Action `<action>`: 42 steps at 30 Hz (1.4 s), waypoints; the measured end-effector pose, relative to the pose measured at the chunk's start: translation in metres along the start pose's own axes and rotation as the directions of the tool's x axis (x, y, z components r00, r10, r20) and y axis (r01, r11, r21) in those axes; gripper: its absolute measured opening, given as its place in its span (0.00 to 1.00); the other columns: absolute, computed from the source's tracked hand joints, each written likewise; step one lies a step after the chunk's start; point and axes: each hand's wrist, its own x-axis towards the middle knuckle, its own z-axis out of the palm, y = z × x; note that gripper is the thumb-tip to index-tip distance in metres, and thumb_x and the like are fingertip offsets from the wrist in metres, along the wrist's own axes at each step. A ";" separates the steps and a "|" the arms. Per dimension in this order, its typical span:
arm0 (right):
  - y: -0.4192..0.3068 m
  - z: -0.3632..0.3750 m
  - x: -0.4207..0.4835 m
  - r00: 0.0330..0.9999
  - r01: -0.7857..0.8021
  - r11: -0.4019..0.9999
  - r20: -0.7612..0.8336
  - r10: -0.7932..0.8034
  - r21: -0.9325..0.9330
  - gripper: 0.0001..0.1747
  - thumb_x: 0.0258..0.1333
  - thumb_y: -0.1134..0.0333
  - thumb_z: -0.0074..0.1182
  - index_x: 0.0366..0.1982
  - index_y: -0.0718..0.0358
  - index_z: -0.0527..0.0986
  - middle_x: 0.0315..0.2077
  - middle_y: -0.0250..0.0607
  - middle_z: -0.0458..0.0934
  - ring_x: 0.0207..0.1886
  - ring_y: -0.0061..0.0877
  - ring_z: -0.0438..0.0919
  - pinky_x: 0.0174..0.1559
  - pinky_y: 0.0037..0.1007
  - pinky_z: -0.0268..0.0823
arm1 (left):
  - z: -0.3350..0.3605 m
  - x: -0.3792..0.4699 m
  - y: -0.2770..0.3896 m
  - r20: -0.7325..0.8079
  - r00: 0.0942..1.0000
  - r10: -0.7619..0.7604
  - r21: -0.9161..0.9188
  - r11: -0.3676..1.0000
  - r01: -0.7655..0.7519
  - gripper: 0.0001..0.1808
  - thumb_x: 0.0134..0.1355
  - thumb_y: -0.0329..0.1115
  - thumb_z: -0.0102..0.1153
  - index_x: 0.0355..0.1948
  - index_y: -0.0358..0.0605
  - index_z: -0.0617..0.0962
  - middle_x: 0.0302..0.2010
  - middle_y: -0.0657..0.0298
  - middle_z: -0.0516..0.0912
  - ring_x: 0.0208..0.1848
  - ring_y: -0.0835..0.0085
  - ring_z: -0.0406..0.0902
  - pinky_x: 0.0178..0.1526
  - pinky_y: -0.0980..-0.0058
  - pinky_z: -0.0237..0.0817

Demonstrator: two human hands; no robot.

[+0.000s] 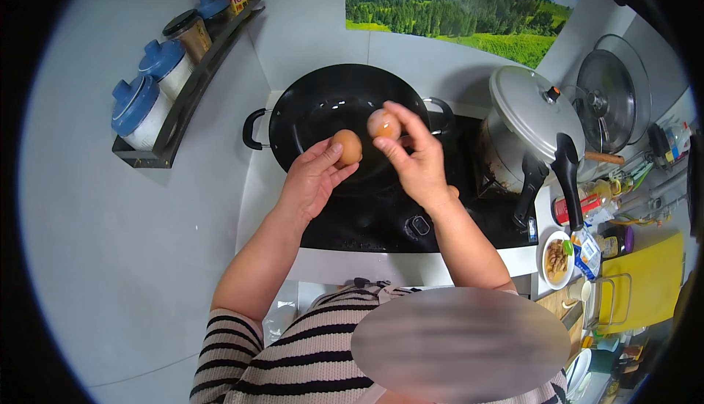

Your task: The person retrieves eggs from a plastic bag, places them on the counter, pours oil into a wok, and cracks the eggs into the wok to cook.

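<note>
My left hand [311, 186] holds a brown egg [348, 146] between thumb and fingers over the near part of a black wok [300, 101]. To its right, my right hand [419, 157] grips a second egg [384, 124] by thumb and fingertips. That one looks glossy, with pale and orange patches; whether its shell is cracked I cannot tell. Both eggs are above the wok and apart from each other. The wok sits on a black glass stovetop [357, 231], its inside dark and shiny. Behind my right wrist a small orange-brown rounded thing [454, 191] is mostly hidden.
A pressure cooker [528, 123] with black handles stands right of the wok. Further right are a glass lid [605, 101], a bowl of food [556, 264] and a yellow board [641, 288]. A wall shelf [190, 96] at left carries several jars. A stove knob [419, 226] lies nearer me.
</note>
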 end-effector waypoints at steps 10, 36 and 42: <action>0.036 0.027 0.016 0.988 -0.151 0.983 0.044 0.147 0.103 0.28 0.55 0.70 0.62 0.57 0.61 0.69 0.44 0.38 0.78 0.42 0.23 0.77 0.39 0.23 0.69 | -0.012 0.031 0.003 -0.041 0.996 -0.082 -0.048 0.996 0.080 0.19 0.65 0.34 0.56 0.53 0.33 0.72 0.49 0.53 0.77 0.54 0.58 0.77 0.59 0.65 0.69; 0.077 0.007 0.068 0.554 -0.773 0.624 0.596 0.580 0.111 0.21 0.59 0.53 0.57 0.47 0.60 0.74 0.36 0.31 0.79 0.34 0.16 0.76 0.35 0.19 0.67 | -0.005 0.094 0.041 -0.077 0.972 -0.223 0.861 0.477 0.178 0.22 0.52 0.40 0.68 0.44 0.40 0.77 0.24 0.69 0.76 0.23 0.82 0.72 0.29 0.80 0.67; 0.078 0.008 0.081 0.583 -0.641 0.767 0.646 0.493 -0.006 0.21 0.59 0.59 0.58 0.51 0.61 0.73 0.40 0.31 0.80 0.37 0.17 0.77 0.38 0.20 0.67 | -0.005 0.107 0.042 -0.120 0.977 -0.177 0.870 0.456 0.189 0.19 0.53 0.41 0.67 0.42 0.42 0.77 0.20 0.69 0.74 0.19 0.81 0.68 0.26 0.81 0.64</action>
